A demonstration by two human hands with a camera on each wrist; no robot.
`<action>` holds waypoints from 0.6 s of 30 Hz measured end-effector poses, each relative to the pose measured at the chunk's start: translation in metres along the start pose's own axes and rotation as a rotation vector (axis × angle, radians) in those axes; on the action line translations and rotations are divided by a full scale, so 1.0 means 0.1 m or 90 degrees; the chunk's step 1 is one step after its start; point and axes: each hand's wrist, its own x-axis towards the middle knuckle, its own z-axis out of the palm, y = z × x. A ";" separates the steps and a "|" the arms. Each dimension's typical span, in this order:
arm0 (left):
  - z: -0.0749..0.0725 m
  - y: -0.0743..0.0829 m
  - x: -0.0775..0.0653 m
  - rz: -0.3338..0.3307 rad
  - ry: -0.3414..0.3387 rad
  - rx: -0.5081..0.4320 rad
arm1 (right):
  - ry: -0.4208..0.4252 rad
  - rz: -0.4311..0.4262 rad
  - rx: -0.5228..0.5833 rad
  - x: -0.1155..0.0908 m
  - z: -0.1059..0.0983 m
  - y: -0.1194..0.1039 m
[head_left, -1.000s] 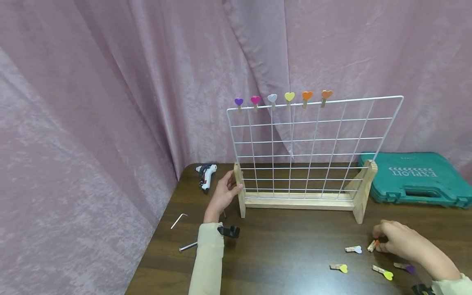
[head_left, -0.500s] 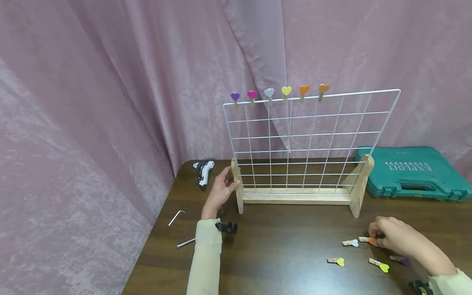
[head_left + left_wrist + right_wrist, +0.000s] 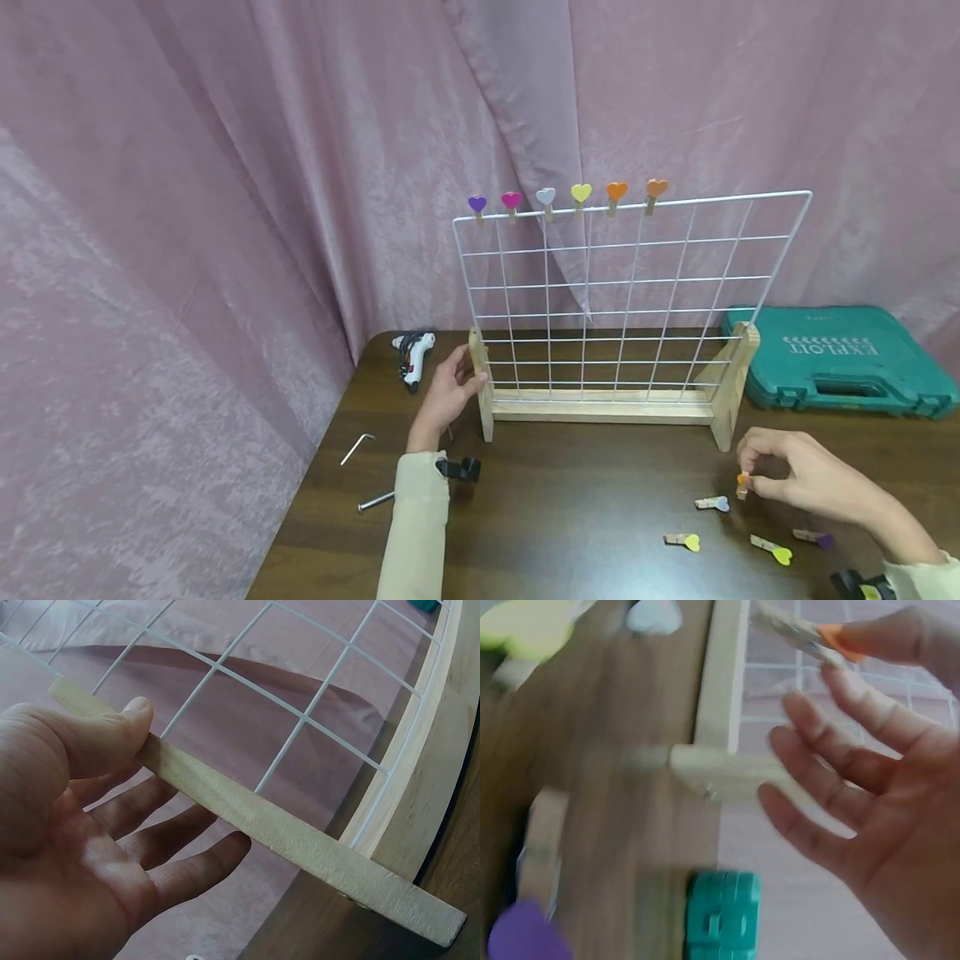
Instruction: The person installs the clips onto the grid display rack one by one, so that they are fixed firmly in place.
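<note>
Head view: the right hand [image 3: 801, 473] pinches an orange-heart clothespin [image 3: 742, 492], a white-heart clothespin [image 3: 712, 503] near its fingertips; the left hand [image 3: 446, 395] grips a wooden stand [image 3: 600, 412].

The head view looks forward and down; the 2 wrist views, much nearer, share the grid [image 3: 216, 666] at upper frame.

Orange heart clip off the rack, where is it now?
Head view, right side: the orange clip is pinched in the right hand, near the loose white clip.
</note>
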 end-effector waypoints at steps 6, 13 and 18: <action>0.02 -0.02 0.02 0.012 -0.005 -0.019 | 0.046 -0.025 0.082 0.16 -0.12 -0.14; 0.02 -0.03 0.03 0.019 -0.004 -0.018 | 0.037 -0.039 0.061 0.44 -0.37 -0.41; 0.01 -0.03 0.00 0.019 0.003 0.001 | 0.061 -0.105 -0.019 0.68 -0.59 -0.59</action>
